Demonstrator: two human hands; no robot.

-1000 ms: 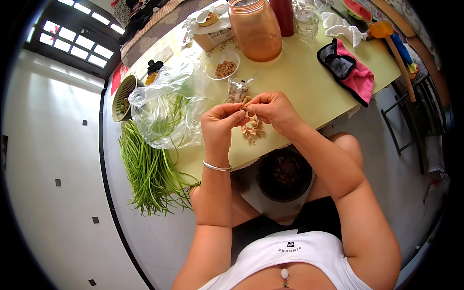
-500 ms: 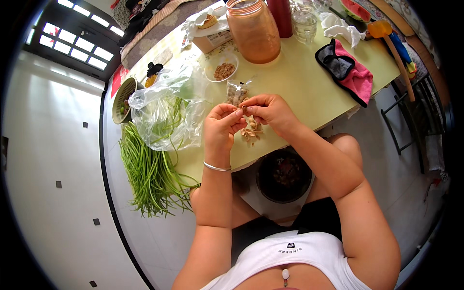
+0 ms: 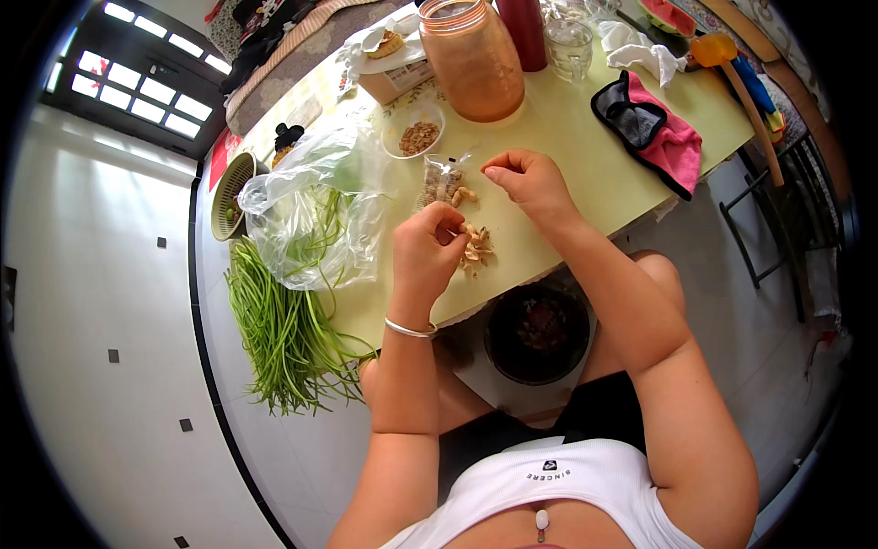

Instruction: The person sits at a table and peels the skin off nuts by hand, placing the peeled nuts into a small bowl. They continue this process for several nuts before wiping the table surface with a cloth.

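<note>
My left hand (image 3: 428, 249) is curled above a small pile of pale peeled pieces (image 3: 476, 249) on the yellow table (image 3: 585, 174), its fingertips pinched on one pale piece. My right hand (image 3: 526, 180) hovers a little further back and to the right with its fingers curled in; anything between them is too small to see. Between the hands' far side lies a small clear bag (image 3: 442, 179) with more pale pieces. A small white bowl (image 3: 419, 137) of brown bits stands behind it.
A clear plastic bag (image 3: 315, 215) and long green beans (image 3: 279, 334) hang over the table's left edge beside a green colander (image 3: 229, 197). An orange jar (image 3: 471, 59), a glass (image 3: 569, 46) and a pink-black cloth (image 3: 654, 133) sit behind. A dark bowl (image 3: 540, 331) rests between my knees.
My hands, pressed together over the pile before, have come apart. The right hand has moved back and to the right; the left stays over the pile.
</note>
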